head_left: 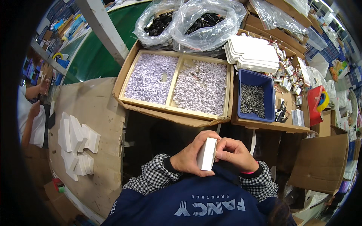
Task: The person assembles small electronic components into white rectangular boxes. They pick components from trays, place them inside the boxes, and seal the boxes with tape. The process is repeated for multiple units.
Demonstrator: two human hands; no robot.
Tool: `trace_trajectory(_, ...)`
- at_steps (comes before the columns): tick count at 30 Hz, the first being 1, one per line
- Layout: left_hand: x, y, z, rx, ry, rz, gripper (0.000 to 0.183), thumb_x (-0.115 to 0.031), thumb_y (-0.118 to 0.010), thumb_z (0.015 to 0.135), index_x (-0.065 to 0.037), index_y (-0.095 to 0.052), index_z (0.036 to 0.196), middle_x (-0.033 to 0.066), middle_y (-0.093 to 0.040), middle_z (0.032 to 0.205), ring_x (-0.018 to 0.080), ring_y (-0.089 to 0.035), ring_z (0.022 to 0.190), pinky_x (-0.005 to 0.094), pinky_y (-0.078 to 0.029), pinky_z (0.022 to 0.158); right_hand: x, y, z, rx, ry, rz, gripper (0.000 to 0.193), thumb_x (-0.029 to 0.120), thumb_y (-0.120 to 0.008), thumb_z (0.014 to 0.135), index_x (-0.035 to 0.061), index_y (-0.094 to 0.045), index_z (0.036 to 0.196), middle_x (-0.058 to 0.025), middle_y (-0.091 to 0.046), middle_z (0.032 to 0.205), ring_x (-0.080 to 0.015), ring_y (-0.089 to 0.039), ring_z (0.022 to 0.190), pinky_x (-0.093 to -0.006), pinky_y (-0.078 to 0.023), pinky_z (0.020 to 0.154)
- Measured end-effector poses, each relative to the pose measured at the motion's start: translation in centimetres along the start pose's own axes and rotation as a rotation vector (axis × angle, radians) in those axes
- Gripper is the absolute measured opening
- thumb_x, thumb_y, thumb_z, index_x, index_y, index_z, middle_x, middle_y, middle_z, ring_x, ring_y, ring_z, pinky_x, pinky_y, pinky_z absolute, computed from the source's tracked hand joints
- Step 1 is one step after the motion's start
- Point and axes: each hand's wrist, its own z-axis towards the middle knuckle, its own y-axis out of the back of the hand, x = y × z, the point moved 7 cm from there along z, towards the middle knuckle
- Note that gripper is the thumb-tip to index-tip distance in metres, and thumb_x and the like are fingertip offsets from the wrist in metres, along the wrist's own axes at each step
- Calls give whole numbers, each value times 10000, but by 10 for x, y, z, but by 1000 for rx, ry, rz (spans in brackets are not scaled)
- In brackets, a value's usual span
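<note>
A small white box (206, 156) stands nearly upright in front of my body. My left hand (190, 157) wraps round it from the left, thumb in front and fingers behind. At the box's right edge, my right hand (237, 153) has thumb and forefinger drawn together in a pinch against the side. Whether those fingertips hold a flap of the box or something small is hidden. Similar white boxes (77, 136) lie in a loose pile on the brown-topped table (103, 150) to my left.
Ahead sits a two-part wooden tray (173, 81) of small whitish pieces. Right of it are a blue bin (255, 118) of small dark metal parts, white sheets (256, 54) and a red tape dispenser (315, 101). Clear bags (207, 32) stand behind. Another person's hand (44, 87) shows far left.
</note>
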Motion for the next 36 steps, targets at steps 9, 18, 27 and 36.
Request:
trace_trajectory(9,-1,-1,0,-31,15,25,976,-303,-879,610,-94,-309,1375,121,-379,1286,264,-437,1177,388,-390,991,-3,-1,0,-45,-12,10,128,128,-637,922,38,-577,854,-3,-603,840,-61,-551,782,-221,-450,722)
trace_trajectory(18,-11,-2,2,-2,-60,227,986,-306,-889,585,-90,-328,1368,140,-388,1281,305,-431,1198,406,-386,1007,-2,3,-2,-20,-107,-53,152,149,-670,898,37,-594,831,11,-606,822,-51,-546,772,-210,-445,705)
trace_trajectory(27,-16,-2,3,-51,-102,257,983,-301,-889,578,-72,-338,1359,140,-398,1270,297,-443,1176,390,-395,992,-1,7,-3,-64,-115,-70,129,133,-688,888,14,-638,882,2,-633,837,-51,-564,765,-195,-451,682)
trace_trajectory(36,-21,-7,7,-77,-176,162,1010,-297,-891,573,-96,-312,1376,137,-383,1272,283,-431,1179,401,-389,983,-1,7,-6,-207,63,-100,332,160,-757,829,37,-492,985,-5,-598,813,-40,-539,714,-191,-461,669)
